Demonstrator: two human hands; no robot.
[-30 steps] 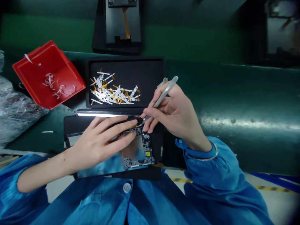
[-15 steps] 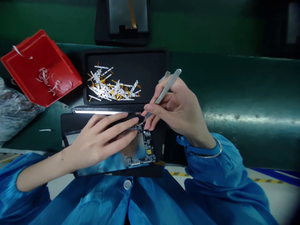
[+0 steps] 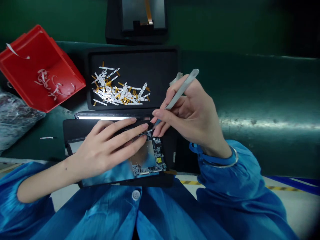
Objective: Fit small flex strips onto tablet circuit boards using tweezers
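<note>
In my right hand (image 3: 190,113) is a pair of metal tweezers (image 3: 182,89), pinched between thumb and fingers. Their tips point down and left at the upper edge of a circuit board (image 3: 158,150). My left hand (image 3: 110,146) lies with fingers stretched out over the tablet-like device (image 3: 107,176) that carries the board. Its fingertips rest near the board's top edge, close to the tweezer tips. Whatever the tips touch is too small to make out. The device sits on a black tray (image 3: 160,181), with a bright lit strip (image 3: 105,117) along the far side.
Behind lies a black tray (image 3: 160,63) holding a pile of white and amber flex strips (image 3: 120,93). A red bin (image 3: 25,63) with white peelings stands at left, beside a plastic bag (image 3: 17,120). Another device (image 3: 135,13) lies farther back. One loose strip (image 3: 47,137) is on the green table.
The view has shifted slightly, so the bin and trays sit a little higher in it. Both hands keep nearly the same pose, and the tweezers stay at the board's upper edge.
</note>
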